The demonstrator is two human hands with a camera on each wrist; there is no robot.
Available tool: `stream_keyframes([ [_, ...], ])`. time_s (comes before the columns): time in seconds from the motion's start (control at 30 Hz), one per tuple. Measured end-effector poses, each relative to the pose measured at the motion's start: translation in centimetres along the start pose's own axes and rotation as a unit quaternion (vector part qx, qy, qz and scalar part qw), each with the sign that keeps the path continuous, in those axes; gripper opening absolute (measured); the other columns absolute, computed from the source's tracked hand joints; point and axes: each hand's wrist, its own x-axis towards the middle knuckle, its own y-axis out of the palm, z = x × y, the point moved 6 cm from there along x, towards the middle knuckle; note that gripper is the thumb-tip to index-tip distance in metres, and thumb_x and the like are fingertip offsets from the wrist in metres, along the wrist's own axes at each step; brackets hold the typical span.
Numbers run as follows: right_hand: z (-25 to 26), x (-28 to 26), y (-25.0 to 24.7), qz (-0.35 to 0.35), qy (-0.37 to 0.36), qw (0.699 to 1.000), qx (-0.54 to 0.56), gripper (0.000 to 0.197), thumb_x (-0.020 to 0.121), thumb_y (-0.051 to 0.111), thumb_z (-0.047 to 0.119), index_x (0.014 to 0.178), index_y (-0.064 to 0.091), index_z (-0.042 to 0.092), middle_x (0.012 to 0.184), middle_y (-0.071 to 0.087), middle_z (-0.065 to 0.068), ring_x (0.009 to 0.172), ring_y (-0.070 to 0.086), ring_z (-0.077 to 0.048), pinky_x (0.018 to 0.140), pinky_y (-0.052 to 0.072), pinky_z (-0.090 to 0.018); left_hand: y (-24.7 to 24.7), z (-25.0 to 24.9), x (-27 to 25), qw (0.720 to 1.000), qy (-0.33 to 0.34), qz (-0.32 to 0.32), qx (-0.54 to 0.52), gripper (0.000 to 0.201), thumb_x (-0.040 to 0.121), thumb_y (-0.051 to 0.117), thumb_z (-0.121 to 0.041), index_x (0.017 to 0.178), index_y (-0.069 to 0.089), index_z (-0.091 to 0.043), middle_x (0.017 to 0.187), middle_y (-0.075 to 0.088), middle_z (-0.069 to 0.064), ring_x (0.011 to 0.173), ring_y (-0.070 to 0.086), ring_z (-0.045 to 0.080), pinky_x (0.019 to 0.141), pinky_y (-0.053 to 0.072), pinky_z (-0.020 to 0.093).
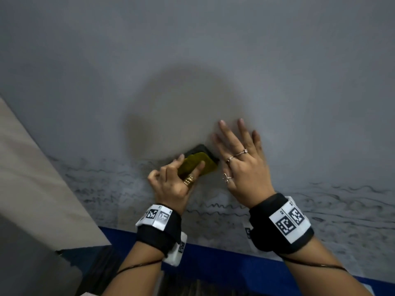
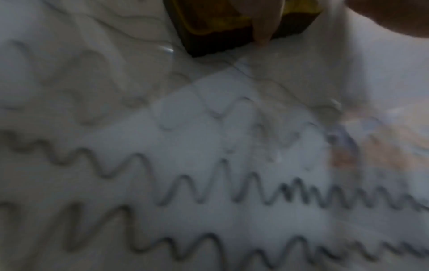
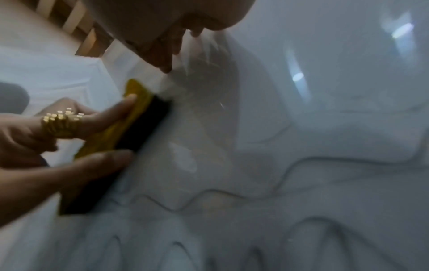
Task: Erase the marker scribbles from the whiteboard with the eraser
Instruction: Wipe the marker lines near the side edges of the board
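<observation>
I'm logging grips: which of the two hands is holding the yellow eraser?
The left hand grips the yellow-backed, black-felt eraser. The right hand lies flat with straight fingers on the whiteboard.

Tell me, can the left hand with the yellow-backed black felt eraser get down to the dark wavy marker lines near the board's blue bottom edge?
Probably yes. The left hand holds the yellow-backed black felt eraser just above the dark wavy marker lines, and bare white board lies between. The right hand rests flat beside it, off that path.

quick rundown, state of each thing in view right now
eraser: gripped, black felt against the board
whiteboard: upper part wiped, lower part marked
marker scribbles: wavy lines remain, some smeared
left hand: grips eraser
right hand: flat on board, fingers spread
</observation>
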Motion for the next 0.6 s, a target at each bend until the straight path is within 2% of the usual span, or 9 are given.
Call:
stream_keyframes([
  [0.1, 0.2, 0.1, 0.1, -0.005, 0.008, 1.000, -0.004, 0.053, 0.084, 0.046, 0.022, 0.136, 0.050, 0.011, 0.150, 0.028, -0.005, 0.142, 0.013, -0.030, 0.116, 0.010, -0.052, -0.5, 5.6, -0.9, 0.990, -0.136, 0.020, -0.026, 0.041, 0.081, 0.059, -0.042, 0.118, 0.052, -0.024, 0.111, 0.055, 0.004, 0.091, 0.048, 0.020, 0.079, 0.029, 0.039],
  [0.17, 0.5, 0.2, 0.4, -0.021, 0.022, 0.999, -0.010, 0.052, 0.085, 0.046, 0.025, 0.134, 0.052, 0.008, 0.150, 0.030, -0.007, 0.142, 0.014, -0.032, 0.115, 0.009, -0.055, -0.6, 8.8, -2.2, 0.958, -0.276, 0.043, -0.073, 0.052, 0.073, 0.070, -0.037, 0.114, 0.047, -0.014, 0.113, 0.061, 0.011, 0.098, 0.051, 0.023, 0.091, 0.027, 0.038],
  [0.23, 1.1, 0.4, 0.7, -0.048, 0.038, 0.998, -0.021, 0.053, 0.083, 0.049, 0.023, 0.133, 0.052, 0.006, 0.150, 0.029, -0.010, 0.142, 0.013, -0.034, 0.112, 0.007, -0.060, -0.2, 10.2, -3.2, 0.920, -0.372, 0.058, -0.112, 0.058, 0.069, 0.080, -0.027, 0.115, 0.050, -0.007, 0.115, 0.060, 0.013, 0.104, 0.051, 0.031, 0.102, 0.026, 0.046],
  [0.3, 2.1, 0.9, 0.7, -0.083, 0.028, 0.996, -0.015, 0.054, 0.080, 0.052, 0.018, 0.133, 0.052, 0.007, 0.150, 0.026, -0.010, 0.143, 0.005, -0.032, 0.112, 0.005, -0.060, -0.3, 10.0, -3.1, 0.916, -0.380, 0.058, -0.119, 0.058, 0.072, 0.077, -0.034, 0.119, 0.053, -0.009, 0.113, 0.056, 0.009, 0.103, 0.051, 0.030, 0.102, 0.030, 0.055],
  [0.37, 3.6, 2.0, 1.2, -0.091, -0.007, 0.996, 0.012, 0.057, 0.076, 0.053, 0.011, 0.133, 0.052, 0.008, 0.148, 0.027, -0.011, 0.145, -0.001, -0.027, 0.114, 0.004, -0.056, -1.4, 8.7, -2.2, 0.954, -0.284, 0.029, -0.092, 0.054, 0.077, 0.070, -0.040, 0.127, 0.051, -0.030, 0.111, 0.045, 0.004, 0.097, 0.052, 0.030, 0.093, 0.038, 0.053],
  [0.43, 5.2, 3.3, 2.2, -0.059, -0.037, 0.997, 0.036, 0.060, 0.074, 0.051, 0.011, 0.134, 0.051, 0.009, 0.149, 0.029, -0.010, 0.145, -0.003, -0.022, 0.115, 0.005, -0.052, -2.8, 7.3, -1.5, 0.970, -0.219, 0.008, -0.104, 0.084, 0.072, 0.077, -0.022, 0.133, 0.032, -0.057, 0.109, 0.040, 0.004, 0.092, 0.053, 0.034, 0.081, 0.046, 0.046],
  [0.5, 6.2, 4.3, 3.5, -0.020, -0.038, 0.998, 0.037, 0.060, 0.077, 0.049, 0.016, 0.137, 0.048, 0.010, 0.150, 0.031, -0.008, 0.144, -0.006, -0.018, 0.116, 0.004, -0.049, -2.9, 6.5, -1.4, 0.964, -0.222, 0.023, -0.145, 0.107, 0.065, 0.083, -0.006, 0.132, 0.023, -0.065, 0.111, 0.045, 0.008, 0.091, 0.056, 0.037, 0.077, 0.050, 0.042],
  [0.53, 6.5, 4.5, 4.0, -0.006, -0.035, 0.999, 0.026, 0.059, 0.080, 0.049, 0.019, 0.138, 0.046, 0.011, 0.151, 0.032, -0.007, 0.144, -0.006, -0.018, 0.116, 0.002, -0.048, -2.5, 6.6, -1.9, 0.956, -0.239, 0.033, -0.168, 0.101, 0.067, 0.082, -0.008, 0.130, 0.027, -0.064, 0.110, 0.049, 0.010, 0.093, 0.057, 0.035, 0.078, 0.051, 0.042],
  [0.6, 6.7, 4.4, 4.6, 0.003, -0.022, 1.000, 0.002, 0.057, 0.083, 0.049, 0.025, 0.139, 0.045, 0.013, 0.152, 0.031, -0.006, 0.144, -0.003, -0.019, 0.117, -0.002, -0.047, -1.2, 8.1, -3.7, 0.913, -0.337, 0.043, -0.227, 0.061, 0.072, 0.076, -0.030, 0.119, 0.043, -0.049, 0.108, 0.054, 0.003, 0.096, 0.058, 0.024, 0.081, 0.054, 0.044],
])
